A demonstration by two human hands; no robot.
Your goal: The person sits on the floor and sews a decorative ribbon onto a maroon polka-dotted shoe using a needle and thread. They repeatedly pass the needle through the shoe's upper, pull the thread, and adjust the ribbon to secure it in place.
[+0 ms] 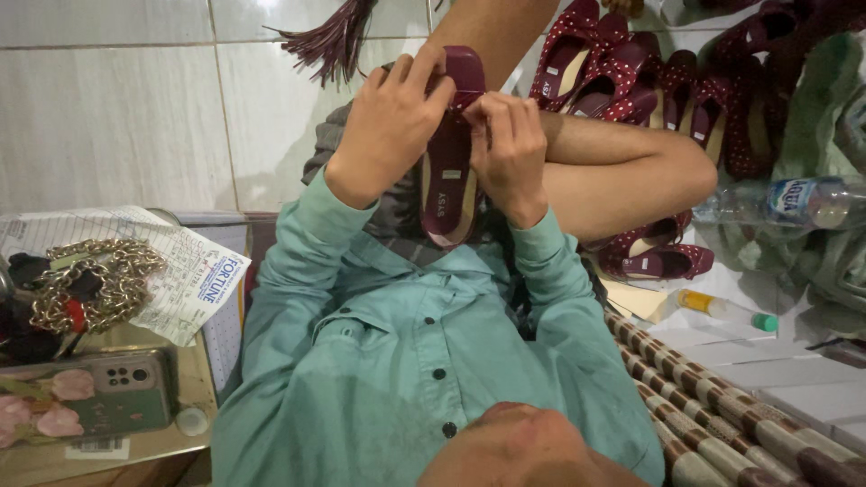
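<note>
Two hands: one maroon shoe (pixel 448 171) is held between them, above the lap of the person.
Shoe position: it is kept in front of the chest, over the folded knee (pixel 631 171), and its insole is turned up to the camera.
Long axis: the shoe lies almost straight away from the body, with one end near the shirt (pixel 406 352) and the other end pointing up to the tiled floor (pixel 108 108).
Left hand (pixel 390 122): its fingers (pixel 424 68) are curled around the far end and the left edge of the shoe, so a closed grip on the shoe is seen.
Right hand (pixel 510 149): its fingers (pixel 492 113) are bent and pressed on the right edge of the shoe, near the upper part; whether something small is pinched there cannot be told.
Nearer hand: both hands are touching the shoe; the far tip is covered by the left one, and the middle of the side by the right one.
Free part: the near end of the shoe is held by no hand.
Surroundings: a row of dotted maroon shoes (pixel 631 81) is laid on the floor behind the knee, a plastic bottle (pixel 794 203) beside them.
Worktop (pixel 117 446): a phone (pixel 90 397), a gold chain (pixel 99 280) and a printed paper (pixel 194 284) are placed on it, well apart from the hands.
</note>
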